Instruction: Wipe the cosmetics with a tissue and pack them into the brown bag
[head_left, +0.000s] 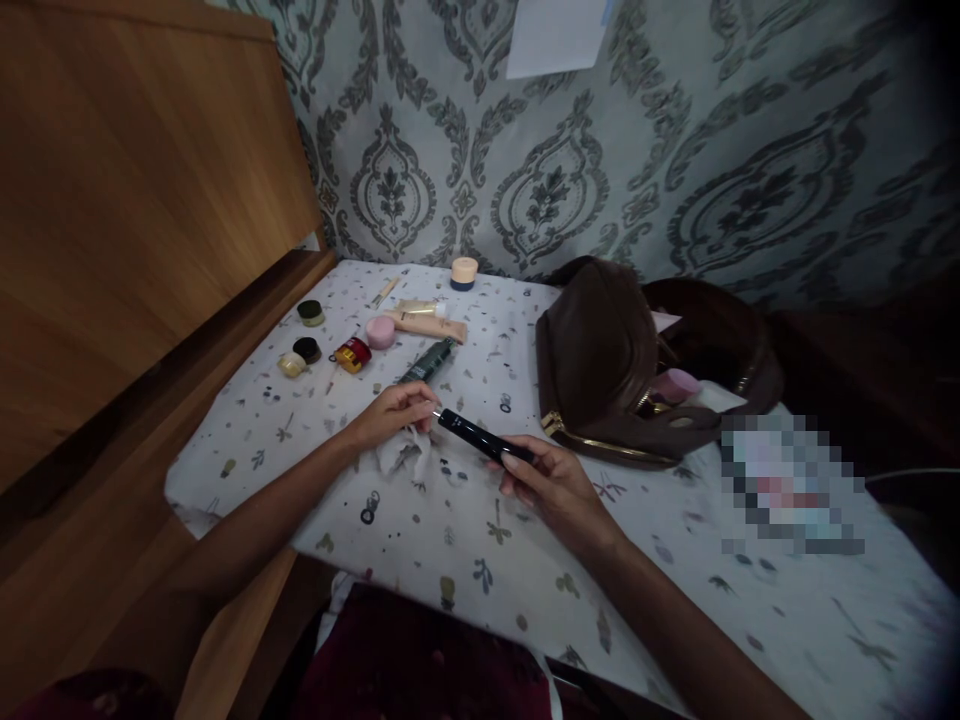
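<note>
My right hand (551, 490) is closed round one end of a slim, glossy black cosmetic tube (474, 434) held at a slant above the table. A short silvery part shows at the tube's other end, by the fingertips of my left hand (394, 412). Those left fingers pinch a crumpled white tissue (405, 455), which hangs below them. Whether they also grip the silvery end, I cannot tell. Just beyond my left hand lies a dark green squeeze tube (431, 360).
Several jars, including a pink one (380, 332) and a red-and-yellow one (352, 355), stand at the back left near a peach tube (431, 327). An open brown bag (592, 350) holding cosmetics sits at right, beside a blurred-out item (787, 490). A wooden cabinet (150, 190) borders the left.
</note>
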